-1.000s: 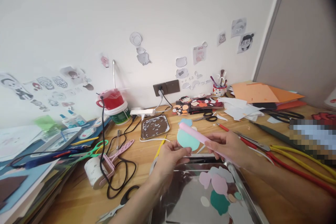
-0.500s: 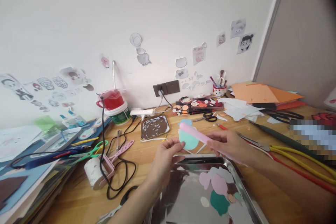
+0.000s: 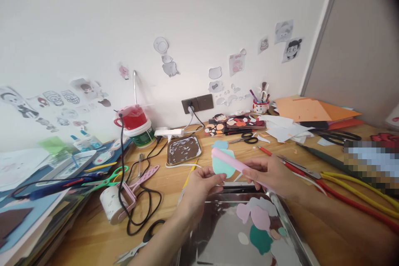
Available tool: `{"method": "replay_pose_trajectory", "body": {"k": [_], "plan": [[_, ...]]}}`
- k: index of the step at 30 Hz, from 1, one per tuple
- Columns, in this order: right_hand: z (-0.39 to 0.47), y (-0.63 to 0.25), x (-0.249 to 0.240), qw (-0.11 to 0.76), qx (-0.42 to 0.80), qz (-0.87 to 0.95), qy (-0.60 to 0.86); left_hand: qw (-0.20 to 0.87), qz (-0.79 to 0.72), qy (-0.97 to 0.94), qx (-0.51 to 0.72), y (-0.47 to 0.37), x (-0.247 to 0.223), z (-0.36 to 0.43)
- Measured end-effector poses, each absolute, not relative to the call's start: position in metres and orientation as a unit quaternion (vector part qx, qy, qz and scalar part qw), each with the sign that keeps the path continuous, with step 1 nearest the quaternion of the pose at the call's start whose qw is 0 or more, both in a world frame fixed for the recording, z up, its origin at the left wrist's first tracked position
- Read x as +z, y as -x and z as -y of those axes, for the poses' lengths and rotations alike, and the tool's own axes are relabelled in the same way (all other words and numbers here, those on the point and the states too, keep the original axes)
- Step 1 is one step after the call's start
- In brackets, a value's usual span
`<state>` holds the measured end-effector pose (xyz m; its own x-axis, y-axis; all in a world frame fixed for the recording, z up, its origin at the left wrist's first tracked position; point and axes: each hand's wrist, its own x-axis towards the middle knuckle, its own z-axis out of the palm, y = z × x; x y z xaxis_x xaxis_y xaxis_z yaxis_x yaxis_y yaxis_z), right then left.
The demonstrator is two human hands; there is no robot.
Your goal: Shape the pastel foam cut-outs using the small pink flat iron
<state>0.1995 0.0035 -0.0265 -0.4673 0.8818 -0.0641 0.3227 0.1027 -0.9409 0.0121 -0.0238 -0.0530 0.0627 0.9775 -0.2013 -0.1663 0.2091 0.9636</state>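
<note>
My left hand pinches the lower left edge of a mint-green cutout above the far rim of a metal tray. My right hand is wrapped round a pink rod-shaped tool, whose rounded tip lies across the front of the cutout. A small light-blue cutout shows just behind. Inside the metal tray are pink, grey and dark-green cutouts.
Scissors lie left of the tray. Further left are a white roll, black cables and a paper stack. A brown-smeared dish and a bucket stand behind. Yellow-handled pliers lie right, with orange paper behind.
My left hand has shifted slightly, its thumb now over the cutout's lower edge. The pink tool has tilted and moved a little lower across the cutout.
</note>
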Motion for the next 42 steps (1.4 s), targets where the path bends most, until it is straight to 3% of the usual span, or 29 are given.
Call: {"method": "replay_pose_trajectory", "body": {"k": [10, 18, 23, 34, 42], "plan": [[-0.020, -0.212, -0.033, 0.365, 0.494, 0.637, 0.466, 0.594, -0.482, -0.393, 0.511, -0.009, -0.050, 0.023], [-0.009, -0.206, -0.024, 0.272, 0.507, 0.698, 0.427, 0.603, -0.473, -0.373, 0.523, -0.011, -0.047, 0.023], [-0.001, -0.201, -0.021, 0.259, 0.511, 0.708, 0.412, 0.613, -0.482, -0.392, 0.487, -0.013, -0.048, 0.023], [-0.004, -0.201, -0.024, 0.279, 0.487, 0.700, 0.442, 0.606, -0.495, -0.410, 0.468, -0.014, -0.049, 0.025], [-0.019, -0.212, -0.031, 0.343, 0.468, 0.667, 0.467, 0.596, -0.496, -0.401, 0.488, -0.010, -0.049, 0.022]]}}
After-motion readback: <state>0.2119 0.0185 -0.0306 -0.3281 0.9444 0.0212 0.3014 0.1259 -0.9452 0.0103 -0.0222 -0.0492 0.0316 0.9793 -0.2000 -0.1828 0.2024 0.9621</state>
